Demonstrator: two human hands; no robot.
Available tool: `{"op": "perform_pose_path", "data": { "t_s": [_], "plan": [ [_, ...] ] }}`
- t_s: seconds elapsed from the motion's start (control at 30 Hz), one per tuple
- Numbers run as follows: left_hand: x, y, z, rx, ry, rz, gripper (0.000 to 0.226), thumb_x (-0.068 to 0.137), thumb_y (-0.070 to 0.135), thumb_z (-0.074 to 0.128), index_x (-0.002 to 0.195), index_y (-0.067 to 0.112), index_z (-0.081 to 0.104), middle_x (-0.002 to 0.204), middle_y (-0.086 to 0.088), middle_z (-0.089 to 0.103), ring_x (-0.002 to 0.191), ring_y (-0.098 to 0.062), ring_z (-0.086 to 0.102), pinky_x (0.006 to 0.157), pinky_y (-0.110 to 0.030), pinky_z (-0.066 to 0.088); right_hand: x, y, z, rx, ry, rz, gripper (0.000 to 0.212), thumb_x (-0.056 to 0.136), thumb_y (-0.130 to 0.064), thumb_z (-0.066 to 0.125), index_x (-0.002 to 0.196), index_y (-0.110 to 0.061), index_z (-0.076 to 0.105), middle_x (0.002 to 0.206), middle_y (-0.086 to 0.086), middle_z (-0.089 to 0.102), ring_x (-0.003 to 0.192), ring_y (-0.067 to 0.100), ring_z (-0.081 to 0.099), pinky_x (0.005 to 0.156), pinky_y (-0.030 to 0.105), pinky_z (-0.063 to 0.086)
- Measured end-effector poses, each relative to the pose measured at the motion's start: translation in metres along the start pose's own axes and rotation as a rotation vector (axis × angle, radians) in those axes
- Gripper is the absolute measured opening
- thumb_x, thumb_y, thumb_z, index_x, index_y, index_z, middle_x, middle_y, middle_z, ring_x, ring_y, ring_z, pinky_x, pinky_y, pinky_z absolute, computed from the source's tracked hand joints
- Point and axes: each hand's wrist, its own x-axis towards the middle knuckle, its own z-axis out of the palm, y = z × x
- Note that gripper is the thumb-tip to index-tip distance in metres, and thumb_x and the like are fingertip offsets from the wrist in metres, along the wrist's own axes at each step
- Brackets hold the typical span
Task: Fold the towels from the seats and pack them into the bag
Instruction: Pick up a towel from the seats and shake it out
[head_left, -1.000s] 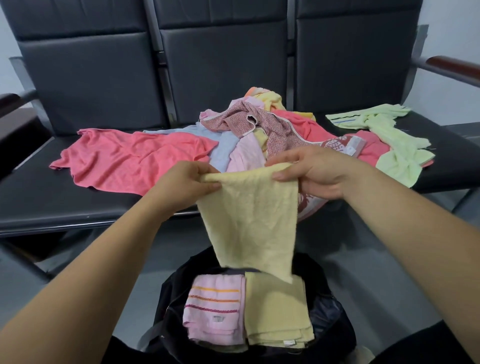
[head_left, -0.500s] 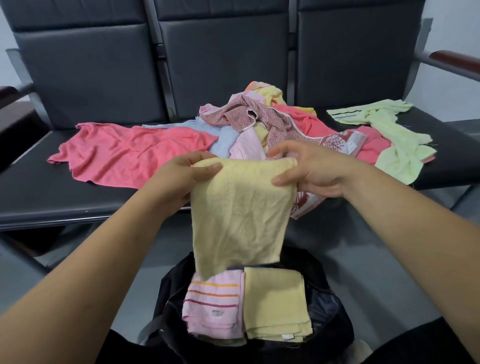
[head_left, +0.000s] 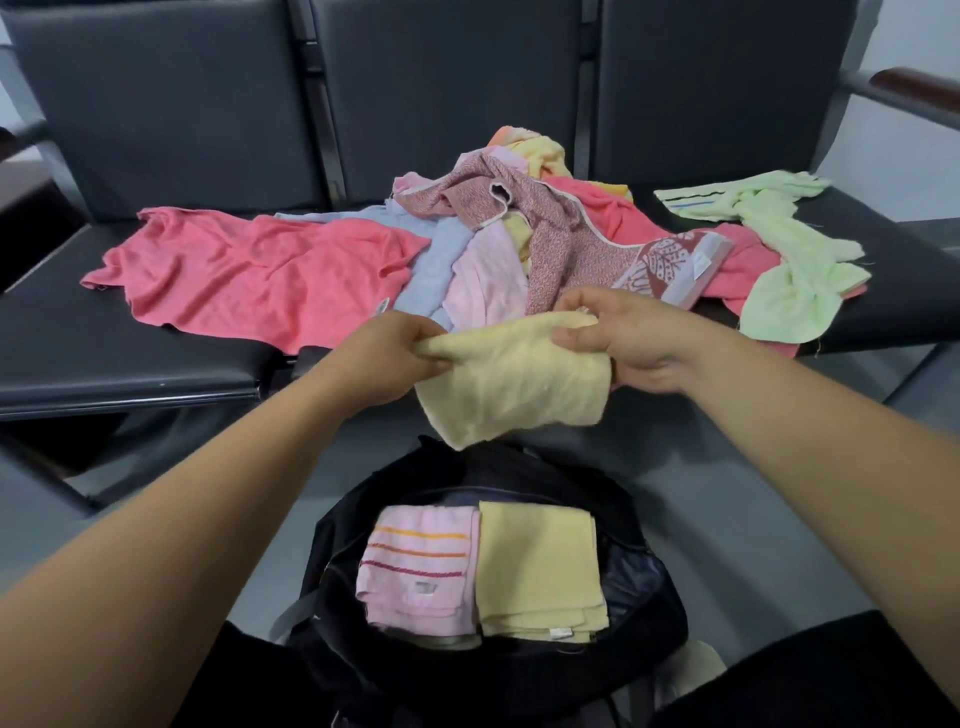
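Head view: left hand (head_left: 387, 358) and right hand (head_left: 631, 340) pinch the upper edge of a pale yellow towel (head_left: 511, 387) with curled fingers (head_left: 576, 340), above the black bag (head_left: 657, 618) (two folded towels (head_left: 540, 566) inside). Light, limp terry, it sags where unsupported; gripping corners should keep folds square.

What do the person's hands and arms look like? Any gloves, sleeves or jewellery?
Both are bare. The left hand and right hand wear no gloves, and no ring shows on the fingers in view. The left forearm and right forearm carry no sleeve, watch or bracelet up to the frame's edge.
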Motion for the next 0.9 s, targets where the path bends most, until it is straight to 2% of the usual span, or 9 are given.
{"op": "perform_pose_path", "data": {
  "t_s": [0.2, 0.3, 0.37, 0.43, 0.53, 0.63, 0.77, 0.83, 0.9],
  "plan": [
    [0.002, -0.006, 0.028, -0.444, -0.043, -0.165, 0.009, 0.096, 0.014, 0.066, 0.103, 0.018, 0.069, 0.092, -0.005, 0.067, 0.082, -0.017, 0.067, 0.083, -0.038, 0.062, 0.016, 0.041, -0.002, 0.495, 0.037, 0.141, 0.005, 0.1, -0.014, 0.059, 0.097, -0.012, 0.062, 0.087, 0.011, 0.069, 0.071, 0.022, 0.072, 0.06, 0.036, 0.061],
    [-0.003, -0.012, 0.053, -0.569, 0.034, -0.242, 0.016, 0.092, 0.018, 0.071, 0.106, 0.025, 0.068, 0.092, -0.007, 0.065, 0.075, -0.02, 0.063, 0.071, -0.034, 0.059, 0.007, 0.06, 0.0, 0.472, -0.05, 0.146, 0.024, 0.091, -0.015, 0.065, 0.111, -0.002, 0.063, 0.099, 0.016, 0.069, 0.084, 0.025, 0.072, 0.072, 0.037, 0.063],
    [-0.011, -0.019, 0.072, -0.661, 0.034, -0.292, 0.013, 0.086, 0.026, 0.073, 0.1, 0.027, 0.072, 0.089, -0.007, 0.066, 0.077, -0.021, 0.061, 0.071, -0.034, 0.052, -0.002, 0.076, 0.003, 0.375, -0.064, 0.148, 0.033, 0.087, 0.004, 0.065, 0.119, -0.001, 0.061, 0.103, 0.018, 0.069, 0.09, 0.027, 0.071, 0.079, 0.037, 0.062],
    [-0.022, -0.03, 0.092, -0.752, -0.107, -0.296, 0.02, 0.08, 0.019, 0.081, 0.099, 0.019, 0.075, 0.092, -0.006, 0.071, 0.083, -0.018, 0.065, 0.076, -0.03, 0.053, -0.012, 0.099, 0.007, 0.244, -0.022, 0.219, 0.045, 0.082, 0.023, 0.062, 0.115, -0.007, 0.062, 0.102, 0.017, 0.067, 0.092, 0.027, 0.069, 0.08, 0.036, 0.061],
    [-0.039, -0.046, 0.119, -0.452, -0.291, -0.275, 0.035, 0.076, 0.008, 0.086, 0.106, 0.019, 0.073, 0.097, 0.001, 0.069, 0.083, -0.012, 0.066, 0.071, -0.015, 0.051, -0.023, 0.138, 0.013, -0.091, 0.114, 0.327, 0.042, 0.076, 0.018, 0.074, 0.105, -0.011, 0.066, 0.095, 0.012, 0.062, 0.083, 0.022, 0.062, 0.076, 0.037, 0.057],
    [-0.051, -0.056, 0.141, -0.084, -0.374, -0.21, 0.038, 0.081, 0.02, 0.083, 0.116, 0.022, 0.07, 0.093, 0.01, 0.064, 0.077, -0.005, 0.058, 0.061, -0.008, 0.041, -0.031, 0.162, 0.012, -0.434, 0.15, 0.367, 0.04, 0.074, -0.005, 0.088, 0.109, -0.012, 0.069, 0.092, 0.004, 0.061, 0.074, 0.014, 0.056, 0.057, 0.022, 0.046],
    [-0.052, -0.06, 0.164, -0.001, -0.399, -0.157, 0.03, 0.087, 0.031, 0.077, 0.112, 0.016, 0.072, 0.1, 0.003, 0.064, 0.091, -0.013, 0.059, 0.079, -0.024, 0.042, -0.025, 0.175, -0.001, -0.645, 0.005, 0.348, 0.024, 0.079, -0.023, 0.087, 0.096, -0.02, 0.069, 0.078, 0.001, 0.061, 0.07, 0.016, 0.054, 0.057, 0.022, 0.042],
    [-0.044, -0.064, 0.167, -0.011, -0.416, -0.144, 0.018, 0.089, 0.031, 0.075, 0.089, 0.013, 0.071, 0.091, 0.001, 0.056, 0.083, -0.016, 0.054, 0.076, -0.029, 0.042, -0.014, 0.183, -0.008, -0.681, 0.036, 0.319, 0.016, 0.083, -0.027, 0.084, 0.084, -0.023, 0.068, 0.076, -0.003, 0.06, 0.069, 0.012, 0.053, 0.058, 0.022, 0.04],
    [-0.033, -0.07, 0.169, 0.001, -0.503, -0.176, 0.022, 0.092, 0.033, 0.072, 0.089, 0.012, 0.066, 0.098, 0.001, 0.05, 0.091, -0.02, 0.054, 0.082, -0.031, 0.045, -0.001, 0.197, -0.013, -0.639, 0.109, 0.319, 0.015, 0.086, -0.028, 0.081, 0.085, -0.023, 0.066, 0.083, -0.004, 0.062, 0.074, 0.009, 0.055, 0.061, 0.021, 0.041]
  ]
}}
